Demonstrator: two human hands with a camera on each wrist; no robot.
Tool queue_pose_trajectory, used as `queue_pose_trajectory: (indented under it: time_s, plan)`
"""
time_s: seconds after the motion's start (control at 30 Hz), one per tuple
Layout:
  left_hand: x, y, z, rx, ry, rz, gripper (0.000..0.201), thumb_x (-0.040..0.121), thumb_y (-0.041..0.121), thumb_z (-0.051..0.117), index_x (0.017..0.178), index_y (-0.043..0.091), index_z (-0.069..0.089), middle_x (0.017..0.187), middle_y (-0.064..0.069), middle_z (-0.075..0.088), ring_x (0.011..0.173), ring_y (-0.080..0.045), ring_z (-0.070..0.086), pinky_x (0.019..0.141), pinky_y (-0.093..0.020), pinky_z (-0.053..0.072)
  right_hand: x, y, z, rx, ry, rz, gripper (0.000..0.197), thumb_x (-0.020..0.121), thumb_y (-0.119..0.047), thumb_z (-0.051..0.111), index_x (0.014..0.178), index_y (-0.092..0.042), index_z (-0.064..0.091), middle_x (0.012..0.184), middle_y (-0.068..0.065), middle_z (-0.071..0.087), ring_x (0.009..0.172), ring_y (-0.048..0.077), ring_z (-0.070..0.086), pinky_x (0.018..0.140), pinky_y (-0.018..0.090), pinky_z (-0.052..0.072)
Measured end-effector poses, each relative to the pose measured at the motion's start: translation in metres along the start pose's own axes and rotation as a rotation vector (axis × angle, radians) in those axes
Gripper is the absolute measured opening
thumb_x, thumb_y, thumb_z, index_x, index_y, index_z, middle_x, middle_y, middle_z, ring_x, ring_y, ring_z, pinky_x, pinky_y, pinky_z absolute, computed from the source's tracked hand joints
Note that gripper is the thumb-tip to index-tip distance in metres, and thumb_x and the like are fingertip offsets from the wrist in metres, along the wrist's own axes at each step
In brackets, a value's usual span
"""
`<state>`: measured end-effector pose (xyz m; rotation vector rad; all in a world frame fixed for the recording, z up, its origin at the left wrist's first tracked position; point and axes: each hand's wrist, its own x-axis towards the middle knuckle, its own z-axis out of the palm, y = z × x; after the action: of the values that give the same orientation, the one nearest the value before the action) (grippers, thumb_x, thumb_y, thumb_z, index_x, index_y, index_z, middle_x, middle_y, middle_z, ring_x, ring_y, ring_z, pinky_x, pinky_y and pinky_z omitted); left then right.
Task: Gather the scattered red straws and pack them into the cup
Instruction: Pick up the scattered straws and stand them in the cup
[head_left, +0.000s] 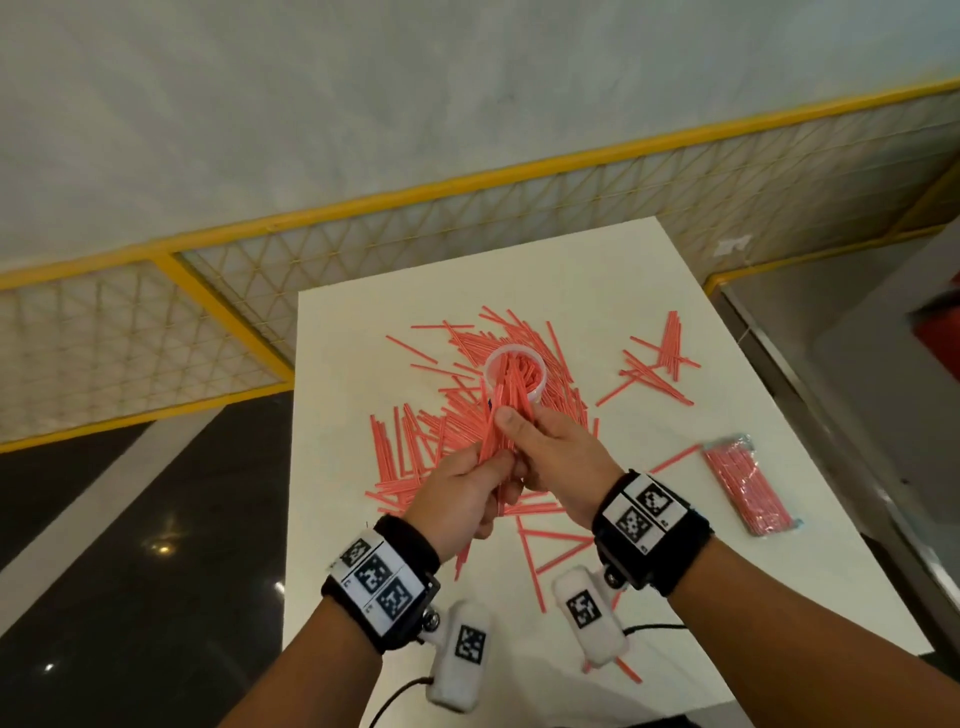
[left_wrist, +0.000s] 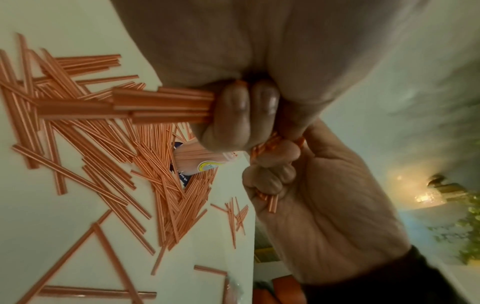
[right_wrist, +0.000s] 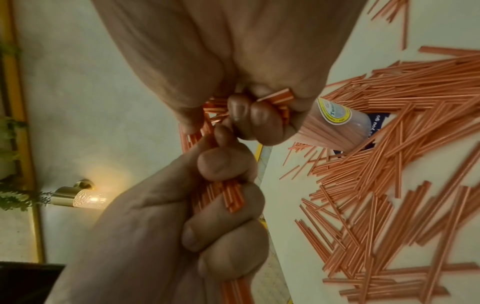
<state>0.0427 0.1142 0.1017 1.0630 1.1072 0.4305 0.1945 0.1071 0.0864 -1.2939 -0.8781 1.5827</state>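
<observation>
Both hands hold one bundle (head_left: 500, 436) of red straws above the bench (head_left: 597, 270); the left hand (head_left: 462, 499) has its grip clenched round the bundle's near end, and the right hand (head_left: 550, 447) has its grip clenched round the same bundle a little farther along, fingers and thumb curled round it in both wrist views. The far ends of the bundle point down toward the mouth of the cup (head_left: 514, 376), which stands upright amid the pile and already holds a good many straws; whether those ends are yet past the rim cannot be told from the head view. The step in hand looks like loading a gathered handful into the cup; the job seems well short of done, since loose straws (head_left: 415, 441) lie thick around the cup, a smaller scatter (head_left: 660, 364) sits off to the right, and more lie near the wrists. A wrapped pack (head_left: 748, 488) lies apart at the right edge. The next move likely calls for keeping the bundle aligned, steering its tips inside the rim without tipping the cup, then loosening both grips so the straws slide down; after that, another handful from the pile.
</observation>
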Motion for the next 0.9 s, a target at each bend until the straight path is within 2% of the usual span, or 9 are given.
queue_pose_trajectory:
  time_s: [0.1, 0.2, 0.27, 0.37, 0.5, 0.63, 0.73, 0.8, 0.9]
  plan:
    - [-0.003, 0.003, 0.002, -0.087, 0.01, -0.024, 0.031, 0.107, 0.031, 0.051, 0.093, 0.008, 0.066, 0.07, -0.01, 0.056, 0.045, -0.011, 0.029, 0.044, -0.022, 0.022, -0.004, -0.006, -0.001, 0.035, -0.059, 0.008, 0.037, 0.104, -0.034, 0.056, 0.097, 0.002, 0.062, 0.068, 0.019, 0.05, 0.054, 0.029, 0.054, 0.051, 0.033, 0.05]
    - [-0.005, 0.003, 0.005, -0.139, 0.05, -0.023, 0.035, 0.106, 0.034, 0.053, 0.096, 0.005, 0.069, 0.071, -0.012, 0.061, 0.046, -0.013, 0.03, 0.044, -0.023, 0.024, -0.005, -0.006, 0.0, 0.076, -0.032, 0.039, 0.047, 0.105, -0.035, 0.055, 0.104, 0.012, 0.054, 0.065, 0.016, 0.046, 0.05, 0.025, 0.048, 0.048, 0.029, 0.046]
    - [-0.006, 0.005, 0.009, -0.099, 0.103, -0.008, 0.035, 0.107, 0.034, 0.051, 0.097, 0.004, 0.066, 0.07, -0.011, 0.064, 0.046, -0.012, 0.032, 0.046, -0.025, 0.026, -0.003, -0.003, 0.003, 0.072, 0.056, 0.042, 0.045, 0.106, -0.036, 0.054, 0.106, 0.009, 0.056, 0.065, 0.013, 0.05, 0.051, 0.025, 0.047, 0.046, 0.03, 0.043]
    - [-0.008, 0.009, 0.014, 0.117, 0.167, 0.071, 0.034, 0.11, 0.03, 0.045, 0.084, 0.012, 0.059, 0.052, 0.008, 0.057, 0.041, -0.007, 0.039, 0.048, -0.026, 0.032, 0.0, -0.003, 0.006, 0.079, 0.197, 0.046, 0.036, 0.106, -0.031, 0.051, 0.102, 0.004, 0.06, 0.075, 0.015, 0.055, 0.059, 0.025, 0.053, 0.048, 0.028, 0.047]
    - [-0.008, 0.006, 0.015, 0.241, 0.21, 0.12, 0.038, 0.11, 0.034, 0.042, 0.085, 0.012, 0.06, 0.058, 0.008, 0.054, 0.046, -0.007, 0.043, 0.052, -0.025, 0.035, 0.003, -0.003, 0.005, 0.123, 0.254, 0.063, 0.027, 0.105, -0.025, 0.051, 0.107, 0.0, 0.061, 0.081, 0.01, 0.064, 0.063, 0.021, 0.06, 0.054, 0.032, 0.048]
    - [-0.006, 0.006, 0.01, 0.334, 0.338, 0.139, 0.056, 0.107, 0.053, 0.036, 0.071, 0.014, 0.054, 0.052, 0.01, 0.046, 0.046, -0.009, 0.042, 0.054, -0.026, 0.038, 0.003, 0.003, 0.002, 0.128, 0.326, 0.068, 0.016, 0.106, -0.023, 0.048, 0.096, -0.011, 0.048, 0.067, 0.002, 0.048, 0.049, 0.015, 0.04, 0.049, 0.033, 0.034]
    - [-0.003, 0.008, 0.011, 0.356, 0.309, 0.104, 0.066, 0.105, 0.061, 0.033, 0.069, 0.012, 0.058, 0.047, 0.009, 0.046, 0.042, -0.01, 0.043, 0.048, -0.022, 0.037, -0.003, 0.005, 0.007, 0.12, 0.24, 0.08, 0.031, 0.101, -0.044, 0.057, 0.105, -0.014, 0.059, 0.065, -0.002, 0.044, 0.05, 0.014, 0.038, 0.049, 0.031, 0.036]
    - [-0.001, 0.01, 0.016, 0.326, 0.208, 0.09, 0.059, 0.108, 0.051, 0.035, 0.066, 0.014, 0.057, 0.047, 0.01, 0.05, 0.04, -0.007, 0.043, 0.044, -0.019, 0.036, -0.008, 0.004, 0.012, 0.07, 0.131, 0.054, 0.04, 0.098, -0.056, 0.058, 0.104, -0.017, 0.062, 0.06, -0.005, 0.048, 0.048, 0.011, 0.043, 0.047, 0.027, 0.039]
    - [0.002, 0.011, 0.017, 0.499, 0.135, 0.125, 0.046, 0.109, 0.027, 0.039, 0.067, 0.02, 0.055, 0.056, 0.007, 0.053, 0.046, -0.005, 0.045, 0.052, -0.023, 0.035, -0.008, 0.006, 0.012, -0.091, 0.083, 0.0, 0.062, 0.09, -0.062, 0.065, 0.091, -0.002, 0.05, 0.059, 0.001, 0.044, 0.048, 0.014, 0.04, 0.046, 0.027, 0.037]
